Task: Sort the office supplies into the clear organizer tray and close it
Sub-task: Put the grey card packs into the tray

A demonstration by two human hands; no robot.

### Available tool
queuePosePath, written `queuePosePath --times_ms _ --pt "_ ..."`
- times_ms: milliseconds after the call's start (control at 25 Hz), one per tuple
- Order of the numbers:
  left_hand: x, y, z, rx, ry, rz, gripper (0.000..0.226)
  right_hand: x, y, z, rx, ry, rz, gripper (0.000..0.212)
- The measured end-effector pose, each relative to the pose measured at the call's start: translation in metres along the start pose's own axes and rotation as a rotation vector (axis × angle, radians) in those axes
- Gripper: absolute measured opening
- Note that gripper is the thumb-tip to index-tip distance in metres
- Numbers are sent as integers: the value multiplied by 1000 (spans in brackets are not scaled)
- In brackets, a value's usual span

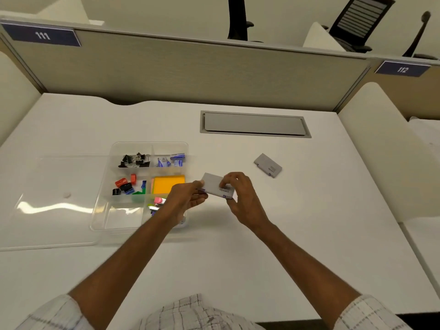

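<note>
A clear organizer tray (114, 148) lies on the white desk, left of centre. Its compartments hold black binder clips (134, 160), small blue-and-white boxes (171, 160), coloured clips (125, 184), an orange sticky-note pad (167, 183) and a pink item (158, 200). Just right of the tray, both hands hold a small grey box (215, 184) above the desk: my left hand (188, 196) grips its left end, my right hand (240, 194) its right end. A second grey box (267, 165) lies on the desk further right.
The tray's clear lid (52, 203) lies flat to the left of the tray. A grey cable hatch (254, 124) is set into the desk behind. A partition wall (190, 72) bounds the far edge. My left forearm covers the tray's front right corner.
</note>
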State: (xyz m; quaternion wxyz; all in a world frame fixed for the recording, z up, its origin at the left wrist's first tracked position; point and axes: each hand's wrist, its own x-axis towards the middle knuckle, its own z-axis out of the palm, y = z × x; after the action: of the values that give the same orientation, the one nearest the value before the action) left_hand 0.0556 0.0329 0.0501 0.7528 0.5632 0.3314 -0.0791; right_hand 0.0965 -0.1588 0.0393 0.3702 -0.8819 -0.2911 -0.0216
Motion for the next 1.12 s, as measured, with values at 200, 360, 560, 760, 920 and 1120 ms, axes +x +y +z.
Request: queuePosePath --times_ms 200,360,560,760,920,1120 --pt "-25 5 -80 109 76 203 14 14 -60 30 346 -196 114 53" --pt "-45 3 -142 201 103 314 20 33 -102 56 509 -186 329 29" --pt "-49 4 -206 645 323 473 28 54 -146 103 381 -279 214 14" --pt "-43 8 -244 793 352 530 41 67 -167 147 184 -333 136 15" --pt "-37 10 -257 908 326 546 34 61 -168 172 -42 -422 70 19" --pt "-34 1 -253 1032 233 570 29 50 -172 187 -277 -398 -43 21"
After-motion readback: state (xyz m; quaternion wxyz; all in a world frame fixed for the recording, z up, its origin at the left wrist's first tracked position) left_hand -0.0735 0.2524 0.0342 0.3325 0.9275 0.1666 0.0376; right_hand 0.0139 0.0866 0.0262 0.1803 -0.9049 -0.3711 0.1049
